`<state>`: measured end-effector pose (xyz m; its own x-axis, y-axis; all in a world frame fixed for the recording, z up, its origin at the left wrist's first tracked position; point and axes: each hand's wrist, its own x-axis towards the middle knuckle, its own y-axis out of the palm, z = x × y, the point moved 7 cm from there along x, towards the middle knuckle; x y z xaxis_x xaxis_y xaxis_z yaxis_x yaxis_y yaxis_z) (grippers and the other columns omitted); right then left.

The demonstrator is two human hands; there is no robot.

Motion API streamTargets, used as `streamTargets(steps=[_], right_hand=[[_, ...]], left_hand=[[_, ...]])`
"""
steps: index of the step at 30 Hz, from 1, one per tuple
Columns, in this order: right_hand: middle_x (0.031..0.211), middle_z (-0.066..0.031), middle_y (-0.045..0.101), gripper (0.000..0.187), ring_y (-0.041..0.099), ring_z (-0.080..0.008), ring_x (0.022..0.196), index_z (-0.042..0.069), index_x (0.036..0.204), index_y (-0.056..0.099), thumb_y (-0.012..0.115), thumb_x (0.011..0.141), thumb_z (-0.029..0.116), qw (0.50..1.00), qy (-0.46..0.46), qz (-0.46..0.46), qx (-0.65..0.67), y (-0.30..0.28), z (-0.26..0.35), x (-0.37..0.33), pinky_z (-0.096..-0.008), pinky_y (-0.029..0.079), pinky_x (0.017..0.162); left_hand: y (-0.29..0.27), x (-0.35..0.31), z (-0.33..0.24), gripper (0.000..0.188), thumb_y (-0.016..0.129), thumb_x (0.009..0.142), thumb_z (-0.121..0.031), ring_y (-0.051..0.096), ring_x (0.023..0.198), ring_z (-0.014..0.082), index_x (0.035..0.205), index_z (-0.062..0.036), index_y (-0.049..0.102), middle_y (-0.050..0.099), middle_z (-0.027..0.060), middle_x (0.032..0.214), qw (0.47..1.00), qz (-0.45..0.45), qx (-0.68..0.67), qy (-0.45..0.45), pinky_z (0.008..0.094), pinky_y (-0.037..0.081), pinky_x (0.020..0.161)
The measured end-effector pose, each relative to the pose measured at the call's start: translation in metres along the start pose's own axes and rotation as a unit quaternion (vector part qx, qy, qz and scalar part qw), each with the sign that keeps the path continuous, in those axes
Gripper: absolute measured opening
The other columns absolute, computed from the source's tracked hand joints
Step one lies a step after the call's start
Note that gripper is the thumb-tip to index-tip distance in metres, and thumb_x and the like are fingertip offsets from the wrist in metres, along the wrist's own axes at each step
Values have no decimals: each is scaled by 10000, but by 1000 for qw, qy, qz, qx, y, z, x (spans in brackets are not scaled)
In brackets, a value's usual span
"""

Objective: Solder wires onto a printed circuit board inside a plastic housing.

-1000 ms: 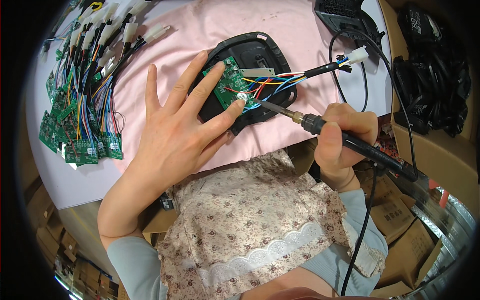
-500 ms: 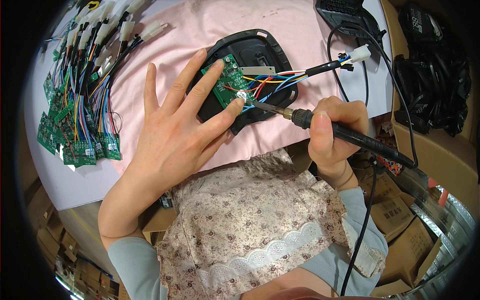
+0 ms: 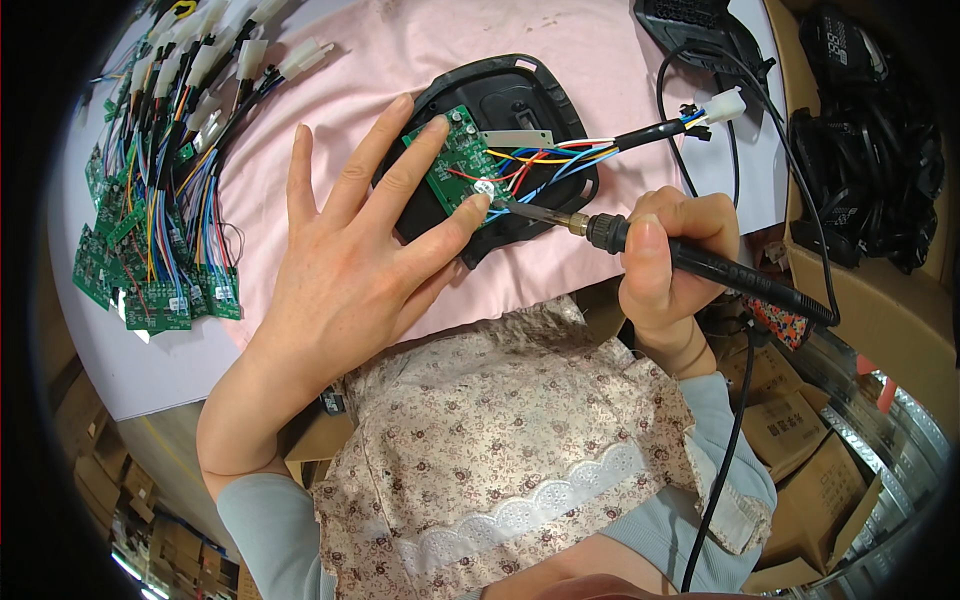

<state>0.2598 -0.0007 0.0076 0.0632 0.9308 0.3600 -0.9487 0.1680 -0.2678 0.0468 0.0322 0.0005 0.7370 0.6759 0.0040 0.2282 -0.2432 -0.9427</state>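
Note:
My left hand (image 3: 355, 255) lies spread, its fingertips pressing on a green circuit board (image 3: 462, 150). The board rests in a black plastic housing (image 3: 545, 100) on pink cloth. In my right hand (image 3: 675, 255) is a black soldering iron (image 3: 750, 283), held like a pen. Its tip reaches the board's lower right corner, close to my left index finger; exact contact is too small to tell. Coloured wires (image 3: 570, 160) run from the board through a black sleeve to a white connector (image 3: 722, 105). A metal strip (image 3: 517, 139) lies across the housing beside the board.
A heap of wired green boards (image 3: 160, 300) with white connectors covers the table's left side. At the upper right sits a black device (image 3: 705, 40). The iron's cable (image 3: 735, 430) hangs at my right. A cardboard box (image 3: 870, 300) of black housings stands beyond the table's right edge.
The white connector and its wires have shifted very slightly right. My right hand and the soldering iron have moved a touch to the right; my left hand stays in place.

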Motion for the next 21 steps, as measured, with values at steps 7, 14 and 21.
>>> streamTargets(steps=[7, 14, 21], right_hand=[[604, -23, 469, 246, 419, -87, 520, 46, 892, 423, 639, 976, 127, 1000, 4, -21, 10, 0, -1, -1, -272, 337, 527], [604, -20, 470, 245, 419, -86, 520, 50, 890, 424, 636, 979, 133, 1000, 0, -21, 7, -1, -3, 0, -269, 347, 530], [600, -14, 457, 256, 414, -84, 522, 53, 880, 414, 635, 980, 135, 1000, 5, -24, 4, 0, -1, 1, -264, 346, 529]], left_hand=[[0, 0, 0, 530, 793, 786, -272, 302, 1544, 393, 1308, -276, 704, 414, 169, 1618, 1000, 3, 3, -2, 692, 105, 1214], [1, 0, 0, 518, 790, 791, -271, 303, 1543, 393, 1303, -275, 707, 415, 167, 1617, 1000, 2, -1, -1, 692, 108, 1213], [0, 0, -1, 512, 789, 793, -267, 308, 1540, 394, 1299, -274, 710, 421, 167, 1612, 1000, -2, -2, -2, 691, 106, 1215]])
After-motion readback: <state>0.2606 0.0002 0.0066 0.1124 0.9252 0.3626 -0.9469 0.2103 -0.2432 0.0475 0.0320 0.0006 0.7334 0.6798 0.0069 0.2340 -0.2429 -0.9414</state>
